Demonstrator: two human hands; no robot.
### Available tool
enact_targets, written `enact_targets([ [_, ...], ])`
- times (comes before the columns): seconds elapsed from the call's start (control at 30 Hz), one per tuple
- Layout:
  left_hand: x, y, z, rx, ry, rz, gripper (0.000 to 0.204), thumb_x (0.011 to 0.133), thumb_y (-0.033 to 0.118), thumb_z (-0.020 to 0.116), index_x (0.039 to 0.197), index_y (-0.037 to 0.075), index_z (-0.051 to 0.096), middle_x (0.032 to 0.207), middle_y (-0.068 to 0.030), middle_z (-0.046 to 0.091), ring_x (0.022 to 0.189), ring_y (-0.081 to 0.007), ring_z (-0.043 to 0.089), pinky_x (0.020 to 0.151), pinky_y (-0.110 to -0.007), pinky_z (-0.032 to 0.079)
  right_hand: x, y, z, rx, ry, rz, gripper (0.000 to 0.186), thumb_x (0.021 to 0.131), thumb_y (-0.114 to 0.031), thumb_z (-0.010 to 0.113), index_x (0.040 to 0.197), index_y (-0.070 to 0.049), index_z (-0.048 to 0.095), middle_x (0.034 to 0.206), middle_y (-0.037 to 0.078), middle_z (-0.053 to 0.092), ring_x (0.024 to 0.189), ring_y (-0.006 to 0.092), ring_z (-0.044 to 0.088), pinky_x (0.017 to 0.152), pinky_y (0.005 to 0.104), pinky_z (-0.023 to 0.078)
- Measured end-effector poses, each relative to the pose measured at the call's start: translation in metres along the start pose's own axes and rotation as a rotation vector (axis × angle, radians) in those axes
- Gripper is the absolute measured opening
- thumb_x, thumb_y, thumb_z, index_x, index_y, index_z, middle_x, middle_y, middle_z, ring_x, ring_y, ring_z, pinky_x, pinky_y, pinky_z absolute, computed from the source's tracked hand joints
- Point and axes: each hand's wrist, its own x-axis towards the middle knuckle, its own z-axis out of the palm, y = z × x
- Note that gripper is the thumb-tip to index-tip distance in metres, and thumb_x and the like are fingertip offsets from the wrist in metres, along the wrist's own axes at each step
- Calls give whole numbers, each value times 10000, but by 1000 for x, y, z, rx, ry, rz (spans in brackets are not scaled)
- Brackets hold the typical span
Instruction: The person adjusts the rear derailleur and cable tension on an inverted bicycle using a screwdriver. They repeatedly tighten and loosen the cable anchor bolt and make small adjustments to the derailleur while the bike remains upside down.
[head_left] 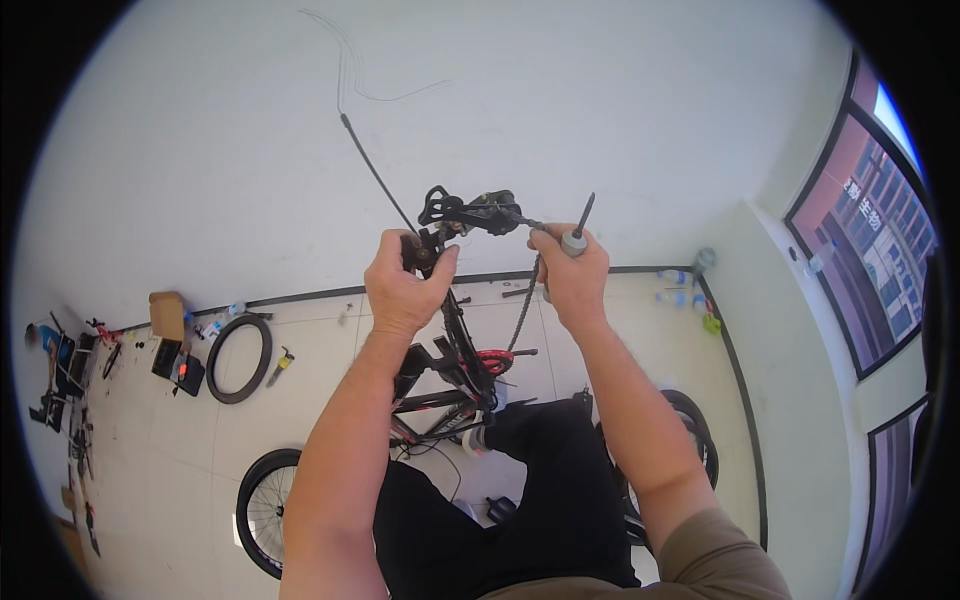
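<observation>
My left hand (405, 285) grips the black bracket (422, 250) at the raised end of the bicycle frame (458, 360), thumb and fingers around it. Just above it is a black rear derailleur (485, 212), with a cable (370, 160) rising from the bracket area to thin loose wire ends. My right hand (575, 280) holds a screwdriver (585, 215) with a grey handle, tip up, and pinches the chain (528, 290) just right of the derailleur. The chain hangs down toward the red chainring (495, 362).
A loose tyre (213, 360), yellow-handled tool (281, 365) and open box (165, 316) lie left. Wheels (258, 470) (698, 435) are beside my legs. A person (45, 340) is at far left among bike parts. Bottles (672, 298) stand by the right wall near windows (865, 240).
</observation>
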Motion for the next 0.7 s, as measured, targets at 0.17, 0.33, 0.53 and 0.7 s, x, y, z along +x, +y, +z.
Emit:
enact_targets([
  [0.17, -1, 2, 1, -27, -12, -24, 355, 782, 186, 819, 885, 22, 522, 704, 1, 562, 606, -82, 469, 543, -245, 412, 10, -3, -6, -79, -12, -14, 169, 867, -135, 723, 914, 20, 675, 753, 35, 677, 589, 66, 526, 545, 258, 433],
  [0.33, 0, -3, 1, -22, 6, 16, 330, 812, 198, 791, 877, 21, 519, 673, 9, 530, 576, -78, 435, 516, -244, 382, 8, 8, -5, -203, -80, -20, 177, 863, -160, 731, 879, 9, 681, 732, 33, 667, 569, 73, 523, 523, 255, 425],
  [0.53, -1, -4, 2, -16, 13, 39, 320, 830, 202, 774, 871, 21, 513, 655, 5, 511, 560, -77, 417, 504, -245, 366, 2, 21, -5, -192, -181, 34, 218, 863, -199, 764, 904, 4, 696, 743, 22, 678, 635, 70, 543, 582, 259, 448],
  [0.7, -1, -3, 2, -23, 12, 26, 321, 829, 197, 776, 871, 21, 511, 654, 7, 506, 556, -77, 409, 500, -245, 360, 0, 10, -1, 6, -115, 26, 165, 879, -127, 721, 938, 10, 651, 790, 67, 683, 546, 72, 527, 491, 239, 420],
])
